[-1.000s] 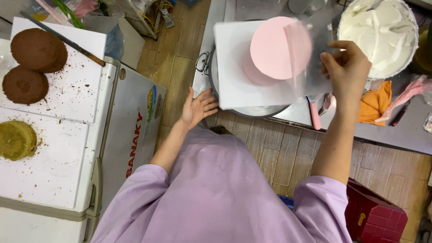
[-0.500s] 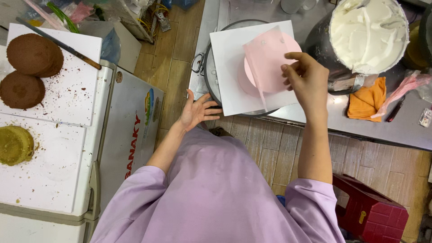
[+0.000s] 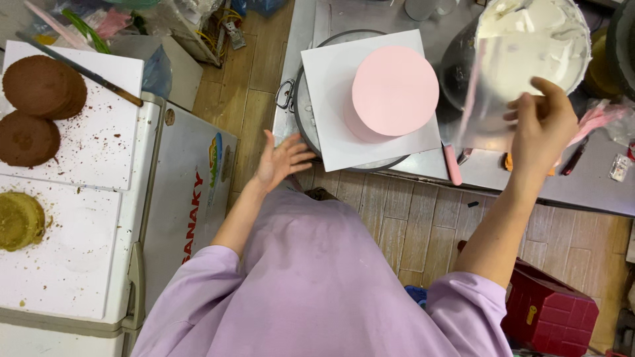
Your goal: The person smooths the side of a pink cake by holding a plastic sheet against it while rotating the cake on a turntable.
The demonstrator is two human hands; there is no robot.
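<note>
Clear scraper sheet pinched in right hand, raised over desk in front of cream bowl. Just left: pink cake on white board, atop turntable. Left hand released, fingers spread, beside turntable rim, touching nothing. Far left: brown cake rounds on white boards over a freezer.

Cake-making kitchen: pink cake on turntable, sponge layers, cream bowl
</note>
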